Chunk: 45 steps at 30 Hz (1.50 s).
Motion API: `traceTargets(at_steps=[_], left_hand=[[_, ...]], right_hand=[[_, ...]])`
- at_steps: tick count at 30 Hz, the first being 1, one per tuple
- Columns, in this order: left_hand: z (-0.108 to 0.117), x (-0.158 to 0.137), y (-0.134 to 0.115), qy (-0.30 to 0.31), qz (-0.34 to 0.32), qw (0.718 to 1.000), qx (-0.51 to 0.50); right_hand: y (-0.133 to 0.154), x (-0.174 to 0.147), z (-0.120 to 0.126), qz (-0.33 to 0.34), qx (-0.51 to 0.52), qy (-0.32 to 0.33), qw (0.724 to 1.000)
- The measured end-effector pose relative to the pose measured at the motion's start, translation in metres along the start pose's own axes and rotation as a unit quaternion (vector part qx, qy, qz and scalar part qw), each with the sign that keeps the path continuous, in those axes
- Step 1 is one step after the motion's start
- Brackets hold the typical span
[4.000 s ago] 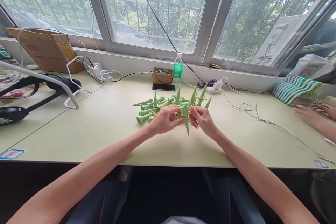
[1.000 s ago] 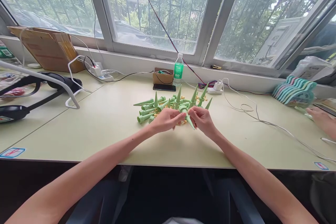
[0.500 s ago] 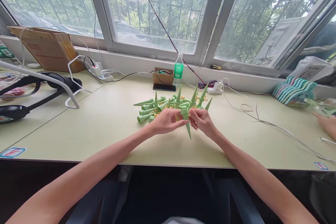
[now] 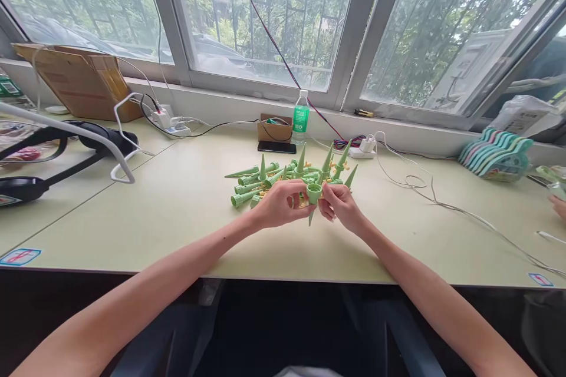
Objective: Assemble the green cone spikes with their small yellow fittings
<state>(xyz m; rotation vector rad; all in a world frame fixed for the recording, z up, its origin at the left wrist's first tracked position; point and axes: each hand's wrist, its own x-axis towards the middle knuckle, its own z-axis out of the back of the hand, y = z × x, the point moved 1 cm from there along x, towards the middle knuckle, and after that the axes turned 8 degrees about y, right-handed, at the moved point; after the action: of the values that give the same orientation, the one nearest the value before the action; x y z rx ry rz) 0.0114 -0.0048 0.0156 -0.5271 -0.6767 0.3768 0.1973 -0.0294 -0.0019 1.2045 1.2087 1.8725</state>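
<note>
Just above the table, a green plant watering spike [image 4: 313, 192] is held with its round open cup towards me and its pointed tip down. My left hand [image 4: 279, 205] grips it from the left, thumb and fingers closed around the cup. From the right, my right hand [image 4: 345, 206] pinches at the spike's side; whatever small part lies between those fingertips is mostly hidden. Right behind both hands is a pile of similar green spikes [image 4: 244, 197] with small yellow-orange valves, some lying flat and several standing point up.
Behind the pile are a phone [image 4: 276, 147], a small cardboard box [image 4: 275, 129] and a water bottle [image 4: 300, 118]. White cables [image 4: 469, 221] cross the right side, near teal hangers [image 4: 495, 154]. A headset [image 4: 88, 140] lies left. Another person's hand [image 4: 559, 205] shows at the right edge.
The held spike has turned so its cup opening faces me, and its tip has swung left and now shows less. At the far right, the other person's hand has drawn back towards the edge.
</note>
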Motion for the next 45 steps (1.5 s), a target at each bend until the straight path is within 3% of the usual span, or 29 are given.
traceTargets(at_steps=[8, 26, 33, 39, 45], left_hand=[[-0.005, -0.004, 0.008, -0.019, -0.06, 0.997, 0.045], [-0.001, -0.002, 0.011, -0.075, -0.009, 0.995, 0.064], [0.002, -0.002, 0.006, -0.084, 0.051, 0.994, 0.055], [0.001, 0.0, 0.008, -0.019, 0.067, 0.996, 0.053], [-0.002, 0.0, 0.012, 0.033, 0.124, 0.991, -0.047]], right_hand=[[-0.003, 0.001, 0.0, -0.017, 0.021, 0.017, 1.0], [0.0, 0.001, 0.0, 0.006, -0.019, -0.029, 0.999], [-0.003, 0.002, 0.003, 0.017, -0.011, -0.077, 0.997], [-0.003, 0.003, 0.005, 0.022, -0.016, -0.099, 0.995], [0.0, 0.002, 0.0, 0.006, -0.038, -0.07, 0.997]])
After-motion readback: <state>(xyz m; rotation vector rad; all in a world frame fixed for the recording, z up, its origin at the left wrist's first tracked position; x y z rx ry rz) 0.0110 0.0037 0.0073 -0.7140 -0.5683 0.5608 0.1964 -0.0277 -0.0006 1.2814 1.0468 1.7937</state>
